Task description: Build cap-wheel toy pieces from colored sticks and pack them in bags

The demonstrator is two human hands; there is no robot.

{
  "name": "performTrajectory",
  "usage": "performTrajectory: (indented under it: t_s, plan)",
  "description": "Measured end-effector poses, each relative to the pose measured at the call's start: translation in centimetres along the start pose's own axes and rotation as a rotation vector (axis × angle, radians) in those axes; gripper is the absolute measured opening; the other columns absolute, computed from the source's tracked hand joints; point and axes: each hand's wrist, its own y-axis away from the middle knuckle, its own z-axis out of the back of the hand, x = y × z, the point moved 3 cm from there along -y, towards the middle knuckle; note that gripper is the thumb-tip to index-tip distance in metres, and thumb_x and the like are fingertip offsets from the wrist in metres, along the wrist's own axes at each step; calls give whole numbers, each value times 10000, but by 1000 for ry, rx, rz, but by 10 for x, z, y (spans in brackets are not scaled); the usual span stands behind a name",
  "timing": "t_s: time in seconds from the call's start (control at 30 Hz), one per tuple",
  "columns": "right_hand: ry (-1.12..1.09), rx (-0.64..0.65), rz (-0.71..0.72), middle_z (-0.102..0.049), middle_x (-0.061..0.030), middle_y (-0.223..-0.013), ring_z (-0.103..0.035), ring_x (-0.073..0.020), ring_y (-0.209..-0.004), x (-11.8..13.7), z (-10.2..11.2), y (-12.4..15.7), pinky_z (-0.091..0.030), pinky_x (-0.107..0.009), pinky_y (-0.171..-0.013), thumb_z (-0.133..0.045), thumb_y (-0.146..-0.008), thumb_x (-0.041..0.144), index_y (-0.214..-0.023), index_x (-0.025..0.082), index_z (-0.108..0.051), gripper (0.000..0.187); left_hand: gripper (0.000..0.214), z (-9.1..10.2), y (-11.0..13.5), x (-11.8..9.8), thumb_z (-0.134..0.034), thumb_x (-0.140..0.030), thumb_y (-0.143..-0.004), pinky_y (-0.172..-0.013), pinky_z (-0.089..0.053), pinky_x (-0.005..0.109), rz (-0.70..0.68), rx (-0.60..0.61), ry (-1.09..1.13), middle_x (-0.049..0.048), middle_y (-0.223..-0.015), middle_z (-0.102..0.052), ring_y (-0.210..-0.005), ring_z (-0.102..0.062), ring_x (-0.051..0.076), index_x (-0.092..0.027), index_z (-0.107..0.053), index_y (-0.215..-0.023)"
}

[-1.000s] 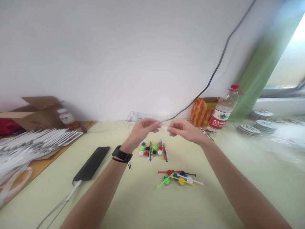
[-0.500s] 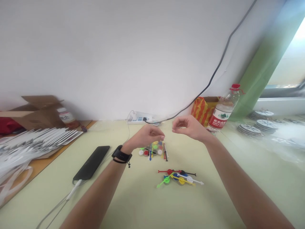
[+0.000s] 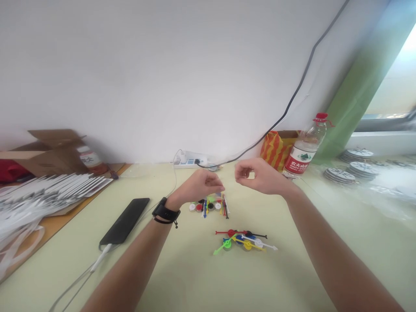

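My left hand (image 3: 200,186), with a dark watch on its wrist, hovers over small coloured discs (image 3: 211,206) and loose arrow pointers (image 3: 226,208). Its thumb and fingertips are pinched together; whatever may be between them does not show. Across a short gap, my right hand (image 3: 260,177) is raised at about the same height, thumb and fingers curled into a ring. Its fingertips face the left hand, and I cannot make out anything in them. Closer to me on the table lies a group of arrow spinners (image 3: 247,245) in red, black, green, yellow, blue and white.
A black phone (image 3: 125,222) on a charging cable lies at left, beside stacked white cards (image 3: 65,190) and a cardboard box (image 3: 48,151). A power strip (image 3: 191,161) sits by the wall. At right stand a large water bottle (image 3: 303,149), a striped bag (image 3: 273,149) and stacked round discs (image 3: 339,175).
Both hands stay in nearly the same place. The right fingers have curled in a little more, and the left fingertips sit slightly lower. The spinners have not moved.
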Motion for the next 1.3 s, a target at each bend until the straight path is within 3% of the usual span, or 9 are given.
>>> performTrajectory:
  t_s: [0.17, 0.43, 0.5, 0.6, 0.7, 0.8, 0.97, 1.13, 1.3]
  plan:
    - [-29, 120, 6, -766, -32, -860, -688, -228, -803, 4, 0, 3, -550, -358, -761, -656, -844, 227, -847, 239, -751, 96, 326, 1, 0, 3, -762, -441, -770, -478, -329, 230, 8, -53, -31, -19, -587, -579, -534, -468, 119, -183, -626, -624]
    - [-122, 273, 13, -740, -43, -1235, -693, -266, -1107, 10, -5, 4, -563, -356, -902, -668, -911, 359, -1292, 302, -706, 387, 365, -4, 1, -13, -491, -452, -984, -594, -415, 264, -96, 56, -85, 10, -743, -673, -653, -567, 164, -204, -754, -938]
    - [-134, 354, -8, -725, -53, -1274, -679, -269, -1149, 9, -5, 4, -551, -364, -951, -657, -922, 417, -1332, 284, -681, 432, 420, -6, 2, -16, -434, -475, -1018, -680, -469, 284, -109, 129, -54, 28, -865, -717, -749, -617, 185, -200, -740, -1102]
    - [-139, 457, -21, -698, -62, -1326, -652, -278, -1207, 10, -6, 5, -516, -381, -1031, -667, -915, 462, -1365, 271, -659, 488, 488, -11, 2, -20, -365, -491, -1054, -946, -493, 352, -137, 236, 57, 72, -1209, -715, -1069, -647, 234, -216, -633, -1355]
    - [-168, 564, -22, -625, -66, -1427, -600, -285, -1288, 13, -10, 8, -474, -382, -1098, -719, -879, 470, -1424, 276, -606, 589, 544, -17, 4, -21, -329, -521, -1064, -1119, -414, 393, -115, 347, 160, 77, -1500, -552, -1330, -543, 256, -255, -482, -1513]
    - [-243, 708, -12, -546, -67, -1507, -535, -273, -1365, 16, -18, 10, -429, -378, -1146, -748, -858, 455, -1501, 274, -511, 709, 590, -19, 9, -25, -312, -562, -1058, -1200, -334, 410, -39, 446, 193, 31, -1634, -375, -1468, -407, 266, -310, -332, -1590]
    - [-300, 887, -12, -577, -77, -1475, -477, -267, -1420, 20, -24, 12, -347, -379, -1203, -827, -779, 433, -1464, 246, -555, 761, 614, -10, 17, -28, -333, -618, -1034, -1219, -299, 427, 79, 597, 151, -48, -1688, -219, -1549, -234, 301, -399, -237, -1600]
    - [-256, 901, 29, -519, -41, -1537, -386, -256, -1484, 22, -16, 13, -263, -380, -1241, -822, -795, 398, -1512, 312, -497, 792, 705, 1, 17, -10, -475, -606, -998, -1177, -340, 459, 86, 686, 179, 31, -1677, -274, -1516, -309, 335, -399, -192, -1611]
    - [-196, 930, 35, -405, -2, -1616, -326, -240, -1515, 24, -12, 17, -232, -362, -1249, -827, -794, 372, -1583, 363, -341, 928, 847, -6, 12, 6, -622, -585, -928, -1073, -452, 442, 64, 737, 248, 108, -1602, -411, -1422, -452, 336, -360, -186, -1619]
